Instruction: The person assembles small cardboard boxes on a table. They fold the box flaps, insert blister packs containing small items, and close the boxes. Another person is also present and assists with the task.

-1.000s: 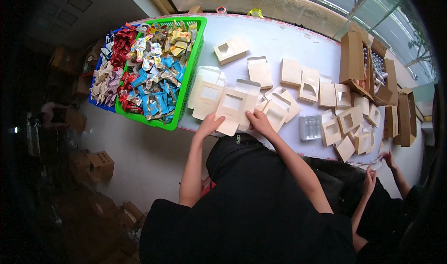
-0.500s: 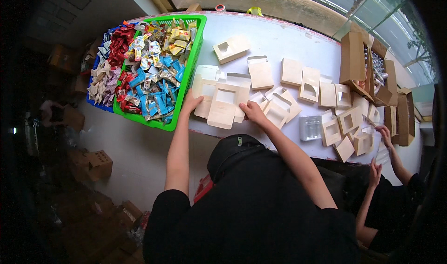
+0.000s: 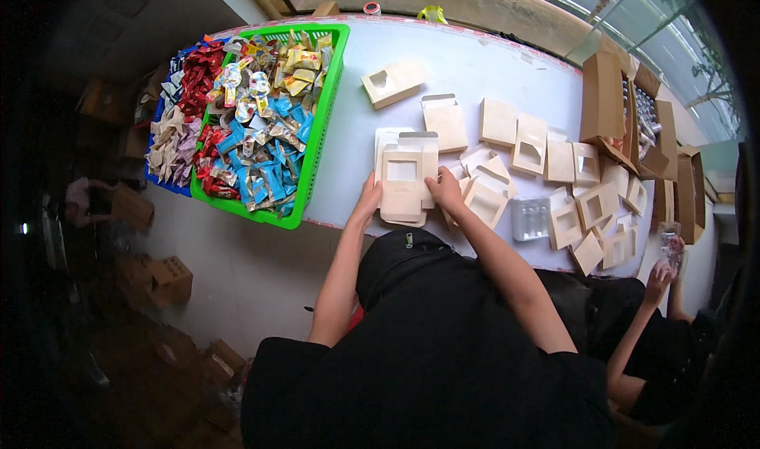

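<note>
Between my hands is a small stack of flat, cream-coloured cardboard box blanks (image 3: 405, 189) with window cut-outs, near the table's front edge. My left hand (image 3: 368, 198) grips the stack's left edge, thumb on top. My right hand (image 3: 446, 191) holds its right edge, thumb on top and the other fingers partly hidden. Just right of my right hand lie open window boxes (image 3: 485, 203). Behind the stack, a box with a raised flap (image 3: 445, 128) lies on the table.
A green basket (image 3: 321, 132) of wrapped snacks stands left, beside a blue basket (image 3: 169, 181). Several folded boxes (image 3: 529, 150) and a clear plastic tray (image 3: 530, 219) cover the right side. Brown cartons (image 3: 599, 104) stand far right. A co-worker's hands (image 3: 663, 273) hold clear plastic.
The blanks, spread out before, are now gathered into one narrower stack. My left hand has moved right with them; my right hand has shifted slightly right. The co-worker's hands have come together lower down.
</note>
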The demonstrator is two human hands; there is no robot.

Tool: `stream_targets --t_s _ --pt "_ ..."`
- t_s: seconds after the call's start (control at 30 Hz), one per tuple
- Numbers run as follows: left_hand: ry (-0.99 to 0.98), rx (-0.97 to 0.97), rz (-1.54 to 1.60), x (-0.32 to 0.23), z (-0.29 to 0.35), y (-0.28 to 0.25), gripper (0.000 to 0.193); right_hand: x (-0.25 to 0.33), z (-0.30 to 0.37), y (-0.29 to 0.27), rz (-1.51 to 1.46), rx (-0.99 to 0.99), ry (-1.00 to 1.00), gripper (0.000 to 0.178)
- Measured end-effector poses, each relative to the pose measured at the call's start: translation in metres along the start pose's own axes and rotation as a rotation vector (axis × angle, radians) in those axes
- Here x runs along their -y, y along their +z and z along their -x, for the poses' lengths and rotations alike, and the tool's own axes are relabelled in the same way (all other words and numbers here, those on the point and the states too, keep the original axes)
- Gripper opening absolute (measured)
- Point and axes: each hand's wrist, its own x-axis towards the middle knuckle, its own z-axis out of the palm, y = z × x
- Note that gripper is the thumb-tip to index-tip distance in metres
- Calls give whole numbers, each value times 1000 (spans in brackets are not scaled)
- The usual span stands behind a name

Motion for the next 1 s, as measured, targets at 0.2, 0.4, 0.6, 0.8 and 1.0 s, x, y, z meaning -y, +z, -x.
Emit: stream_targets --t_s 0.2,0.4,0.6,0.8,1.0 --pt "133 -329 -241 -42 27 24 49 34 6 -17 79 -110 -60 40" --pt "809 -114 -1069 -79 29 55 45 44 9 -19 478 68 -98 51" --pt "790 -87 -1145 -70 12 69 50 40 6 -28 652 41 -277 61" --pt "652 -125 -1110 -69 -4 71 57 19 12 -82 425 -249 -414 36" --pt "697 -161 -1254 -70 -9 68 64 -7 80 -130 676 -379 -232 68"
